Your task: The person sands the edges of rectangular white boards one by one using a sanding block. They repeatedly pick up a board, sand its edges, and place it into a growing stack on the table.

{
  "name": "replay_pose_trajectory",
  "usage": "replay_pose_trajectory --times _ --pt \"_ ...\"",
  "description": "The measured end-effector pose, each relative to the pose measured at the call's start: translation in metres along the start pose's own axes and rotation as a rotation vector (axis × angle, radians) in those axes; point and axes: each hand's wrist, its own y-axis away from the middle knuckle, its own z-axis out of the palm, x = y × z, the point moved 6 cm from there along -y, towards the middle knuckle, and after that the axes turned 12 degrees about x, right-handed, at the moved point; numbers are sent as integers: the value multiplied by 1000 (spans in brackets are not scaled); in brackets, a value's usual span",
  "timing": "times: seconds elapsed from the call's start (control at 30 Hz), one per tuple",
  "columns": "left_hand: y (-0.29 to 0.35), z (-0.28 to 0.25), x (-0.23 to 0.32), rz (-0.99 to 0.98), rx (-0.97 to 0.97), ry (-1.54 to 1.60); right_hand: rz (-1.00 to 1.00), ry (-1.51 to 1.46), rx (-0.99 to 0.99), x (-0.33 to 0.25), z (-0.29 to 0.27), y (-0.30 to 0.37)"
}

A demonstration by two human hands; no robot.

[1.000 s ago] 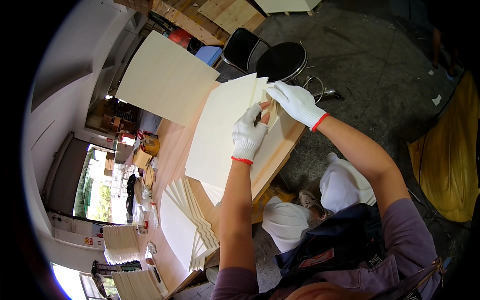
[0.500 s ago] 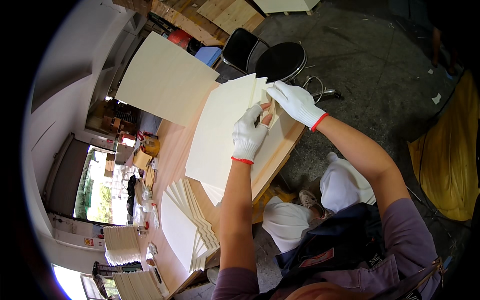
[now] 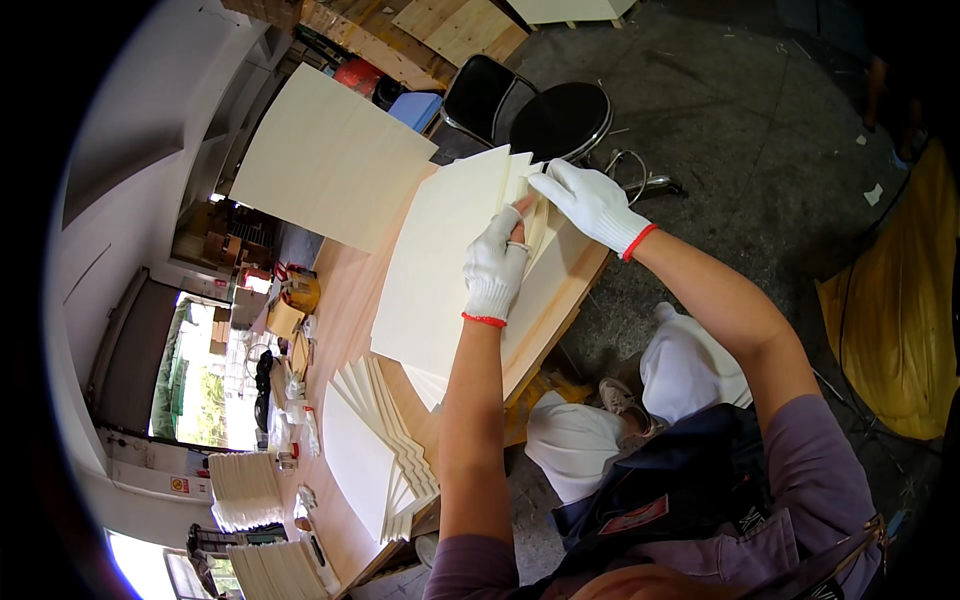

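A fanned stack of thin pale wooden sheets lies on the wooden table in front of me. Both of my hands wear white knitted gloves with red cuffs. My left hand rests over the stack, its partly bare thumb and forefinger closed at the sheets' right-hand edge. At the far right corner of the same stack is my right hand, its fingers together and bent over the sheet edges. The glove hides its fingertips' exact hold.
A second fanned pile of sheets sits nearer on the table. One large pale panel lies at the far left. Beyond the table stand a black stool and a chair. Yellow sheeting hangs at right.
My left thumb and forefinger have come together at the sheet edges and moved slightly away from me. The right hand has shifted a little to the left along the corner.
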Motion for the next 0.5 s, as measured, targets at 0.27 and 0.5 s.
replay_pose_trajectory --times 0.27,0.5 --pt "3 4 11 77 -50 -121 52 -108 11 4 -4 -1" --pt "5 0 8 -34 -52 -86 -44 258 -110 8 -30 0"
